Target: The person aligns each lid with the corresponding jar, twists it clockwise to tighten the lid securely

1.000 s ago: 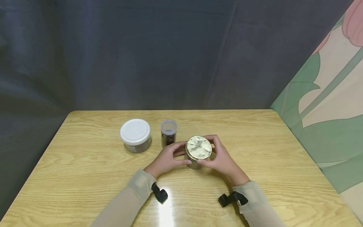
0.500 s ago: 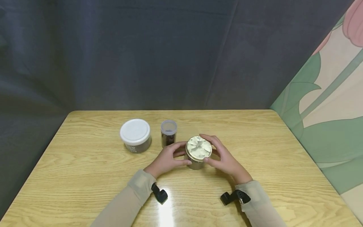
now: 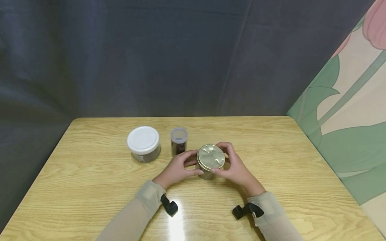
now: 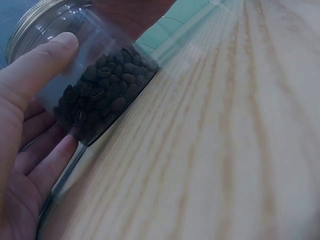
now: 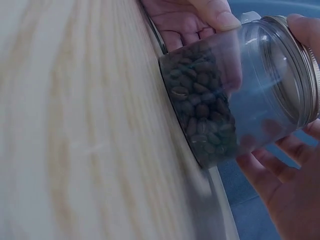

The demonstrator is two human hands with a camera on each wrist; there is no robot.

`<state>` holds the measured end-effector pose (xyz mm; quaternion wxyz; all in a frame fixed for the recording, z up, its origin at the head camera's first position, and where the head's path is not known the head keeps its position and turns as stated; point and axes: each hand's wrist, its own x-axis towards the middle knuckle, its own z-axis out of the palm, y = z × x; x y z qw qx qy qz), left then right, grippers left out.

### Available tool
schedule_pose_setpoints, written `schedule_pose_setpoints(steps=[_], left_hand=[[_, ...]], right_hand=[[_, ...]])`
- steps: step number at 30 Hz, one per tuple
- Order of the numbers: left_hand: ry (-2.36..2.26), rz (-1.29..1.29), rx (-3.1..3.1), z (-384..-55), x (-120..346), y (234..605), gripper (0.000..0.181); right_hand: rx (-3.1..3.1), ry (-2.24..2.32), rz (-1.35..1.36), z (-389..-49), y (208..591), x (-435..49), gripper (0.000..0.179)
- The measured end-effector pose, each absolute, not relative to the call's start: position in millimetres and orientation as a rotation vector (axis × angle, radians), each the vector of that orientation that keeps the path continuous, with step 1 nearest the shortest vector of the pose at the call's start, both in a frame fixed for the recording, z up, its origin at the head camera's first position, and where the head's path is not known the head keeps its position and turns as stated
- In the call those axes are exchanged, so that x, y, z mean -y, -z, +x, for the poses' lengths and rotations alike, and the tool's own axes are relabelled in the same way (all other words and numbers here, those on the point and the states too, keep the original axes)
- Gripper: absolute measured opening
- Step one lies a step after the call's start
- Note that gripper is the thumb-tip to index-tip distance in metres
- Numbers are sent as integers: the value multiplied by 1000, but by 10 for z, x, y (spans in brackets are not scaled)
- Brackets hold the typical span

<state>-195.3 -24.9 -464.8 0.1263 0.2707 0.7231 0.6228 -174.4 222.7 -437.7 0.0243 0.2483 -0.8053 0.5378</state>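
Two hands, general: both engaged on the clear jar [image 3: 206, 175], one at each side of it.
Left hand [image 3: 176, 169]: grasping the jar body from the left; thumb on the near wall, fingers around the opposite side, reaching low toward the base.
Right hand [image 3: 238, 170]: grasping the gold-coloured lid [image 3: 211, 156] at the top of the jar from the right; thumb at the near rim, fingers curved around the far rim.
Jar position: upright on the bench [image 3: 90, 190], base in contact with the surface, between the hands.
Lid condition: seated on the jar mouth; top face uneven and reflective; tightness cannot be determined.
Jar contents: dark beans [image 5: 197, 105] occupying the lower part; transparent wall above.
Small cylinder [image 3: 179, 143]: behind and to the left of the jar, near the left hand; upright, dark contents in its lower part.
White-lidded tub [image 3: 143, 142]: farther left of the jar, past the small cylinder; lid fitted, pale lettering on the side.
Dark curtain [image 3: 156, 60]: behind the jar, beyond the bench's far edge.
Leaf-patterned wall [image 3: 356, 147]: right of the jar, well apart.
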Motion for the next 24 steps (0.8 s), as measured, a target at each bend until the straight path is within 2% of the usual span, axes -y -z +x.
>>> schedule_pose_setpoints(steps=[7, 15, 24], left_hand=[[-1803, 772, -2109, -1942, 252, 4642, 72], [-1797, 766, -2111, -1940, 259, 4635, 71], [-1782, 765, -2123, -1940, 251, 4628, 71]], right_hand=[[2527, -1636, 847, -1733, 4356, -2235, 89], [2566, -1469, 896, -1723, 4317, -2191, 75], [2590, -1427, 812, -1703, 4263, -2166, 74]])
